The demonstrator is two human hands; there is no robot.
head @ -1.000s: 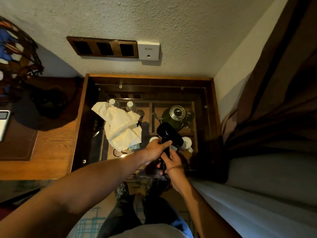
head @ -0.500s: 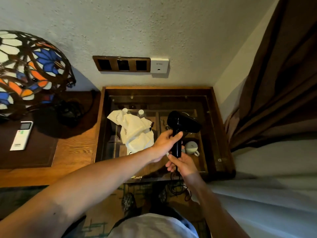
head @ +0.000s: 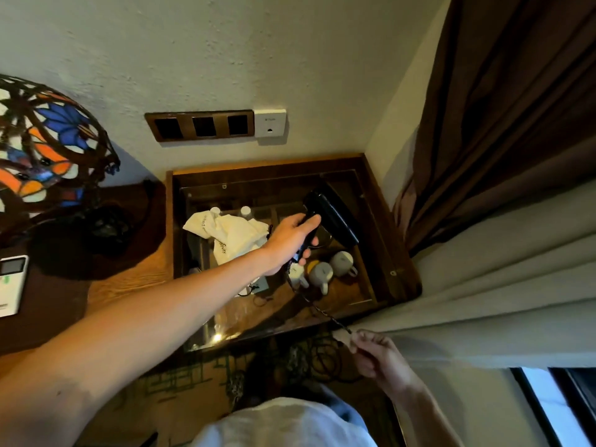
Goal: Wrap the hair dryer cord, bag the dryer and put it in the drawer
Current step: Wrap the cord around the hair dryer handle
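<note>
My left hand (head: 292, 240) grips the handle of the black hair dryer (head: 332, 214) and holds it above the glass-topped wooden cabinet (head: 392, 253). The black cord (head: 317, 306) runs taut from the handle's base down to my right hand (head: 377, 356), which pinches it near the cabinet's front right corner. More cord lies in loops on the floor (head: 325, 359). A crumpled white cloth bag (head: 232, 233) with a drawstring rests on the glass, left of the dryer.
Under the glass sit several cups (head: 322, 274) and two bottle tops (head: 245, 210). A stained-glass lamp (head: 42, 146) and a white remote (head: 11, 285) stand on the desk at left. Brown curtain (head: 503, 108) and pale bedding (head: 490, 285) crowd the right.
My right hand has slid away from the dryer handle down and right along the cord, pulling it taut. My left hand has raised the dryer and turned its barrel.
</note>
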